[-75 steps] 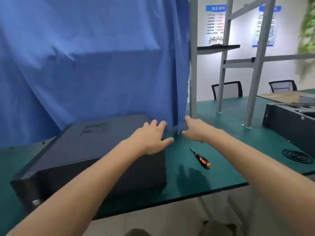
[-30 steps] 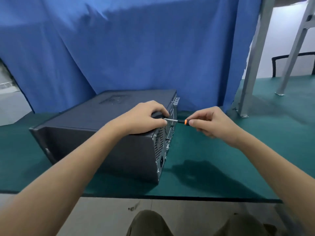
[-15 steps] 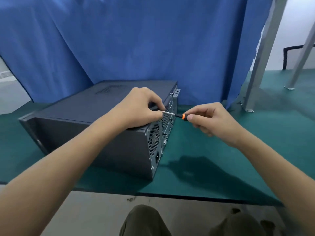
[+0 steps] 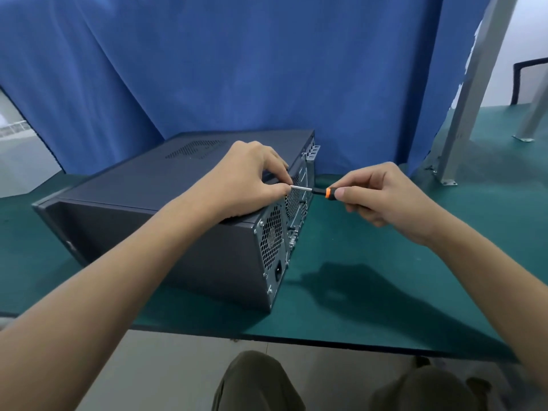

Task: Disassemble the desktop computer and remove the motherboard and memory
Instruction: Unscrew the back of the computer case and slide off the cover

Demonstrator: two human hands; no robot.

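Far L: grey floor showed past the edge of a blue curtain that hung behind the bench. The green bench top ran across the whole view. On its L half lay the desktop computer, a dark grey tower case on its side w/ the cover panel on & facing up, and a perforated vent patch near the far side. Its rear panel faced R: honeycomb fan mesh, power socket low down, ports further back too small to read.

The L hand rested palm-down on the case top at the rear edge, forearm coming in from bottom L. Its fingers were curled, w/ thumb & forefinger tips pinching the bare end of the screwdriver shaft, right at the top rim of the rear panel. Those fingertips hid the bit, so couldn't tell if it sat in a screw.

The screwdriver lay approx. horizontal, metal shaft pointing L, then a black collar & an orange band toward the R. The R hand gripped the handle, fingers wrapped round it, thumb by the orange band. The hand was in the air just R of the case, w/ a shadow on the mat below.

Further R: a grey metal frame post stood on the bench on a foot plate, w/ a second leg behind & part of a black chair at the far edge. Bottom centre: knees in olive trousers.
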